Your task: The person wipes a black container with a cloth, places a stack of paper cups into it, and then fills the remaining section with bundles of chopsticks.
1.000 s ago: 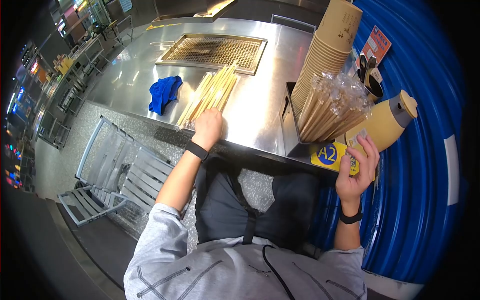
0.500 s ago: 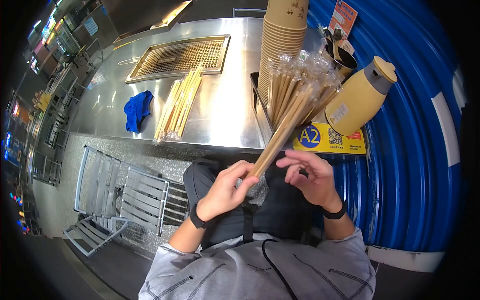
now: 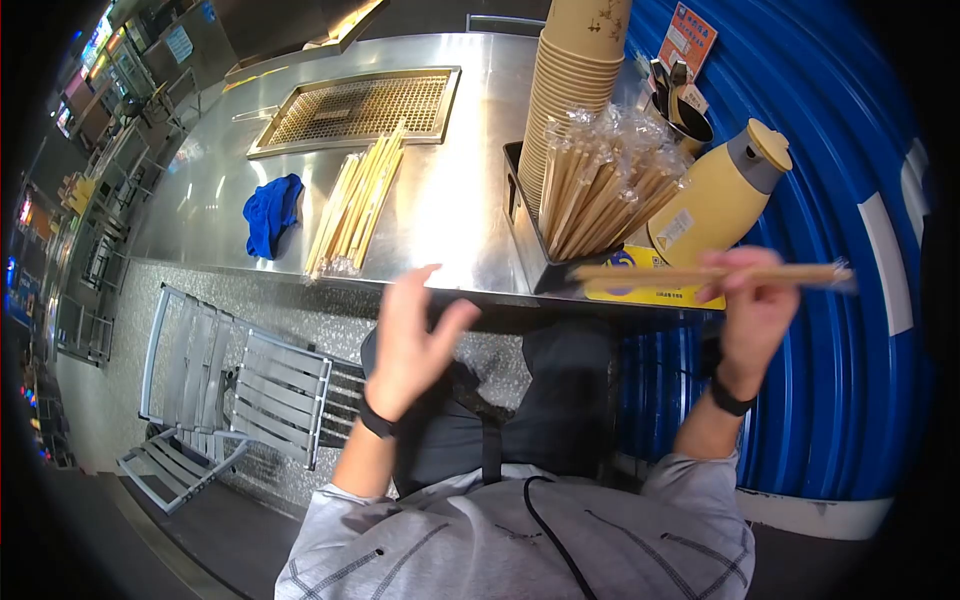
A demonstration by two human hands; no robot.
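The person sits at the steel counter [image 3: 450, 200], and the work in hand seems to be sorting chopsticks. The right hand [image 3: 755, 300] is closed around one chopstick pair [image 3: 680, 273], held level and crosswise in the air, just in front of the yellow sign [image 3: 650, 293] and below the jug [image 3: 715, 205]. The left hand [image 3: 410, 340] is empty, fingers spread wide, raised near the counter's edge and well apart from the pair.

The box [image 3: 520, 215] beside the stack of cups [image 3: 575, 70] is packed with upright chopsticks in clear wrappers. A loose pile of chopsticks [image 3: 355, 205] lies flat farther left, near a blue cloth [image 3: 270, 212].

I'd judge this the middle of a carry: one pair is out and not yet set down. Any next move calls for the free hand to meet the pair's far end, or for a long reach across to the pile.
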